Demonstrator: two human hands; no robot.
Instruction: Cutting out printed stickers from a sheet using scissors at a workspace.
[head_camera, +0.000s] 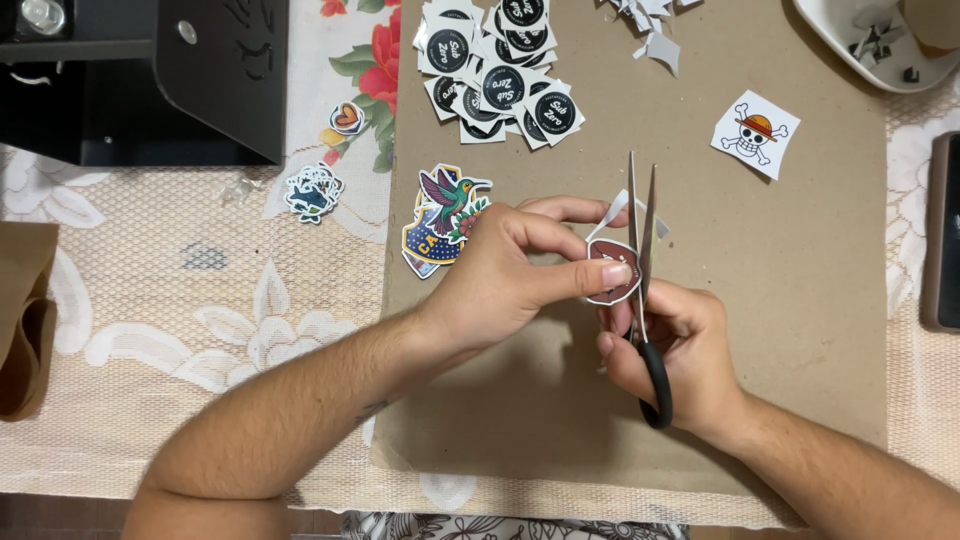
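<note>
Over brown cardboard (780, 300): left hand (500, 275) pinches a dark red sticker (608, 272); right hand (675, 355) grips black-handled scissors (642, 290), blades slightly open at the sticker's edge. Hummingbird sticker (448, 205) just left; round black stickers (495, 70) piled beyond; skull sticker (756, 132) right.

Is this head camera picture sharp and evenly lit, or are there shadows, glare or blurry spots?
In the head view the light is soft and even: the left hand, right hand and scissors look sharp, with no blur to speak of. The arms cast a faint shadow on the brown cardboard below them. No strong glare shows; the black machine at top left is dark.
</note>
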